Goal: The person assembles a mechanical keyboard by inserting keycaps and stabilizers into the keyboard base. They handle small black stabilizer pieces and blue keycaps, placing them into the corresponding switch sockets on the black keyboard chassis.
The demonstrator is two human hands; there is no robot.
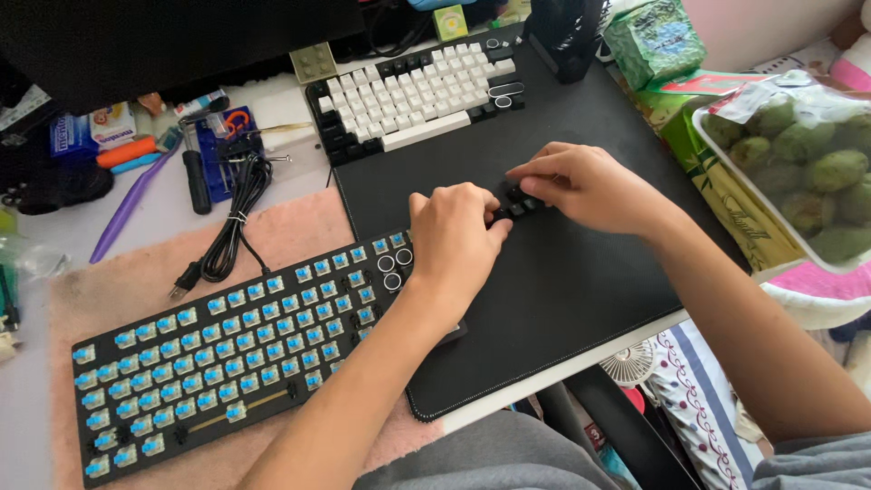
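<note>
Both hands on desk mat (562,299): left hand (451,238) and right hand (581,186) pinch black keycaps (519,201), kept right of stripped keyboard (227,354) w/ bare blue switches.

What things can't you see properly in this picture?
- Head view: the small black keycaps are mostly covered by the left hand and right hand; their number is unclear.
- The bare keyboard has its right end hidden by the left forearm.
- The bag of green fruit is cut off by the right edge.
</note>
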